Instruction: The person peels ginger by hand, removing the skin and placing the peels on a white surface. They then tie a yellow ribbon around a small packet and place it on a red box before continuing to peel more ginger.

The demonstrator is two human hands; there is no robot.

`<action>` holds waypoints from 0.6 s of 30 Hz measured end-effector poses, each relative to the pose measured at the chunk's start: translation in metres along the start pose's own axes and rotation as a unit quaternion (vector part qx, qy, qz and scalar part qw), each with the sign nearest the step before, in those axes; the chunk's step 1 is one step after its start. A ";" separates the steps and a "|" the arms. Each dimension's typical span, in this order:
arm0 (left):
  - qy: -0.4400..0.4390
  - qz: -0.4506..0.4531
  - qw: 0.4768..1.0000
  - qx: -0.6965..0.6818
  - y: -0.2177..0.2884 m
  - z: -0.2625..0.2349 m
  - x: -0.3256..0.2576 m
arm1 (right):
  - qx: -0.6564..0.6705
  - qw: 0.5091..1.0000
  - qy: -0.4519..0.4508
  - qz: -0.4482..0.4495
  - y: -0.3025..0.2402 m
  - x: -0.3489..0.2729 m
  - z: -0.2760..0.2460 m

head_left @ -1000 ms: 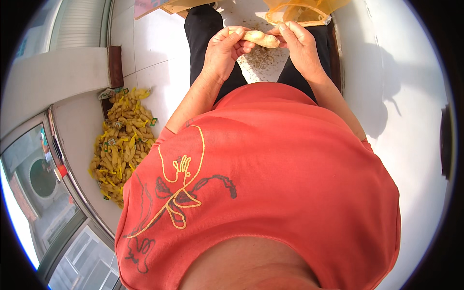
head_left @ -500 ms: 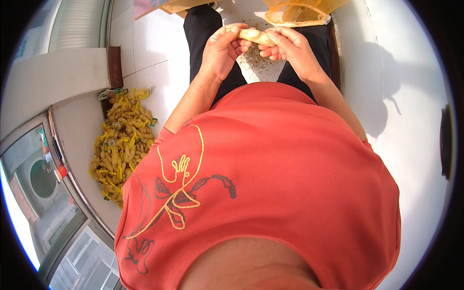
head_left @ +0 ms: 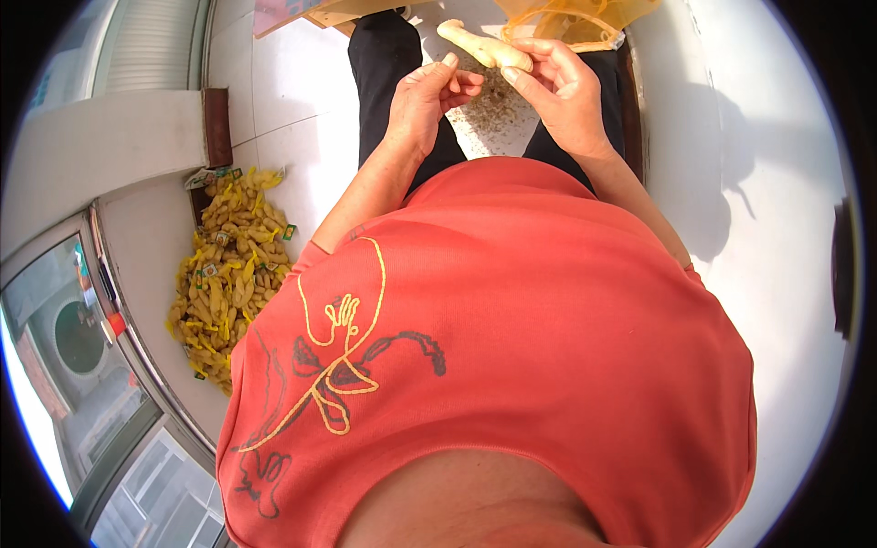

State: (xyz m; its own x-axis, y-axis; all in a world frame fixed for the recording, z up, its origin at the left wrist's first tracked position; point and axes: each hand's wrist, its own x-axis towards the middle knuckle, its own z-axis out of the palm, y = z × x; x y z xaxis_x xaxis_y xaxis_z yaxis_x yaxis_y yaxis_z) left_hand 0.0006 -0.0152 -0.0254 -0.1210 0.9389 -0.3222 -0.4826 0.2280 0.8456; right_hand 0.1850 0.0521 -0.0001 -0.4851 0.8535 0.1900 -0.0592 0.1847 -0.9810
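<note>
small green-white labels [head_left: 289, 232] | scattered in yellow pile [head_left: 228, 283] | floor, left

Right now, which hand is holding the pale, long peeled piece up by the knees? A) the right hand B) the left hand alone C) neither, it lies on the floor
A: the right hand grips the pale peeled piece by its end, while the left hand is apart from it.

A heap of yellow peels [head_left: 224, 274] lies on the white tiled floor [head_left: 283, 119]. An orange mesh bag [head_left: 585, 18] sits ahead.
</note>
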 end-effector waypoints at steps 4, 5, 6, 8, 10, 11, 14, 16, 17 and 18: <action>0.015 0.066 0.997 0.035 -0.004 0.006 0.002 | -0.021 0.999 0.000 -0.030 0.000 0.001 0.000; 0.017 0.076 0.996 0.042 -0.002 0.012 0.000 | -0.022 0.999 0.001 -0.029 0.000 0.001 -0.001; 0.018 0.085 0.995 0.048 0.002 0.018 -0.002 | -0.024 0.999 0.001 -0.028 0.001 0.001 -0.002; -0.017 0.048 0.999 -0.011 0.010 0.021 -0.006 | -0.025 0.999 0.000 -0.025 0.001 0.000 -0.002; -0.037 0.027 0.998 -0.047 0.011 0.019 -0.005 | -0.027 0.999 -0.003 -0.018 -0.001 -0.001 -0.001; -0.038 0.025 0.998 -0.053 0.008 0.016 -0.002 | -0.035 0.999 -0.004 -0.029 -0.001 -0.001 -0.001; -0.028 0.038 0.998 -0.040 0.006 0.016 0.000 | -0.064 0.996 -0.004 -0.055 -0.002 -0.001 0.001; -0.021 0.050 0.998 -0.022 0.005 0.017 0.001 | -0.086 0.994 0.001 -0.066 -0.005 -0.001 0.002; -0.019 0.054 0.998 -0.014 0.004 0.017 0.000 | -0.091 0.993 0.000 -0.071 -0.004 -0.001 0.002; -0.017 0.058 0.998 -0.006 0.003 0.017 0.000 | -0.096 0.992 -0.001 -0.076 -0.002 -0.001 0.001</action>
State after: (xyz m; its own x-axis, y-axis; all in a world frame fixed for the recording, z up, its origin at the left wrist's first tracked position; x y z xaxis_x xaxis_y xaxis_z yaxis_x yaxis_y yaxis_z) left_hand 0.0136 -0.0101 -0.0155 -0.1465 0.9670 -0.2083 -0.4775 0.1153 0.8711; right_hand 0.1845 0.0508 0.0016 -0.4856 0.8079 0.3340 0.0365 0.4005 -0.9156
